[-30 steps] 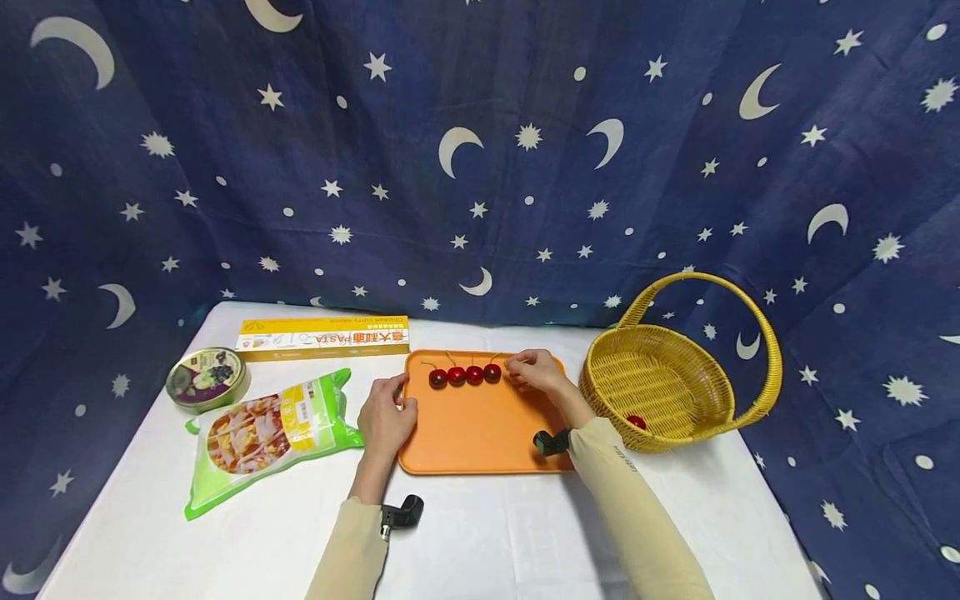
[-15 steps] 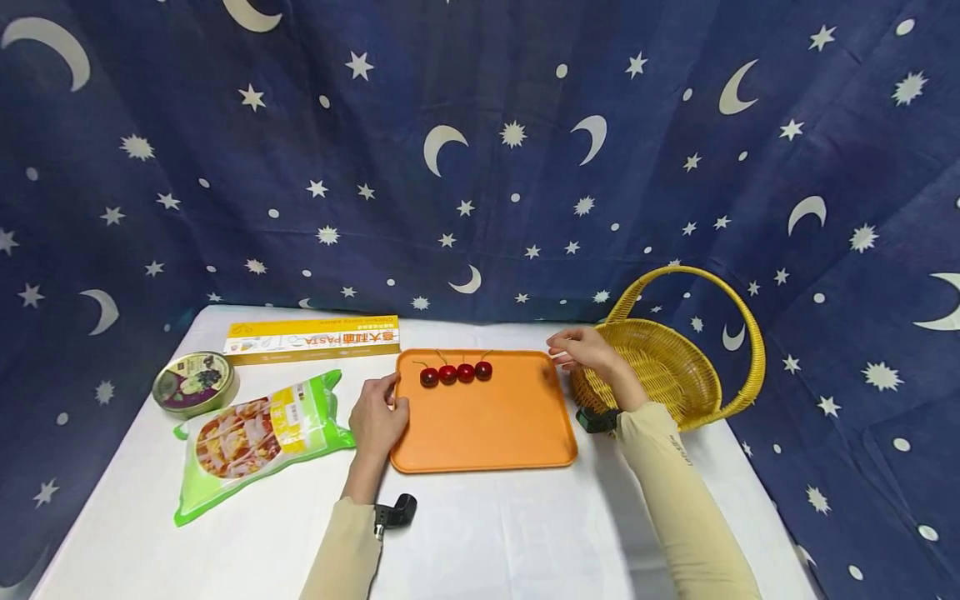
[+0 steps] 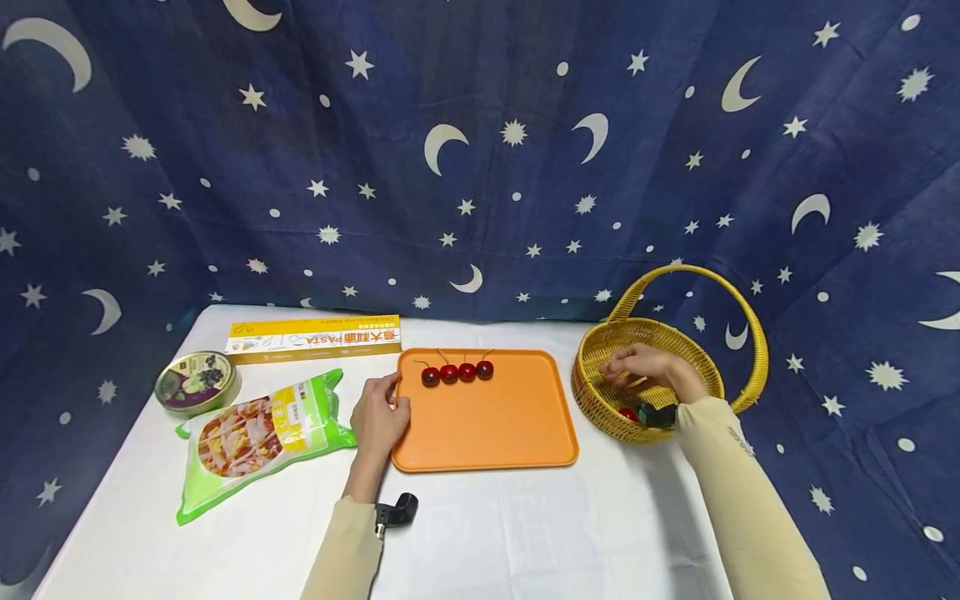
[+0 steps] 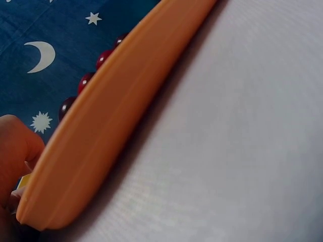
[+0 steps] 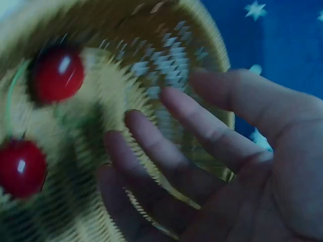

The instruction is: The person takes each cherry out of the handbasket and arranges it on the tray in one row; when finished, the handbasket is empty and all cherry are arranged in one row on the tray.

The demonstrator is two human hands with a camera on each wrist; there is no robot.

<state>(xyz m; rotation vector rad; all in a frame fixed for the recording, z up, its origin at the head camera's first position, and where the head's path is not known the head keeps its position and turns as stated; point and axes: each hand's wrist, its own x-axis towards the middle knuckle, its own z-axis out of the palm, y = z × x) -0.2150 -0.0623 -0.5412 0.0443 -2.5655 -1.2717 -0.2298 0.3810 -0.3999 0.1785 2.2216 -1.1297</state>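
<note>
On the orange tray (image 3: 487, 425), several dark red cherries (image 3: 448, 373) with stems stand in a row near the far left. My left hand (image 3: 380, 417) grips the tray's left rim, thumb on the near side; in the left wrist view the tray's outer side (image 4: 111, 111) hides most of that hand. Over the yellow wicker basket (image 3: 592, 400) hovers my right hand (image 3: 645, 365). Its fingers (image 5: 202, 121) are spread and loosely bent, with nothing held. Below them in the right wrist view lie two cherries, an upper one (image 5: 58, 74) and a lower one (image 5: 21, 168), inside the basket.
Left of the tray lies a green-edged food bag (image 3: 262, 437), with a round tin (image 3: 197, 383) behind it. A yellow and white pasta box (image 3: 313, 339) lies at the back. The basket's tall handle (image 3: 757, 342) arches on the right. A starry blue cloth (image 3: 390, 150) hangs behind.
My right hand has moved right, from beside the cherry row, past the tray's right edge and into the basket. The left hand stays on the tray rim, and the cherry row is unchanged.
</note>
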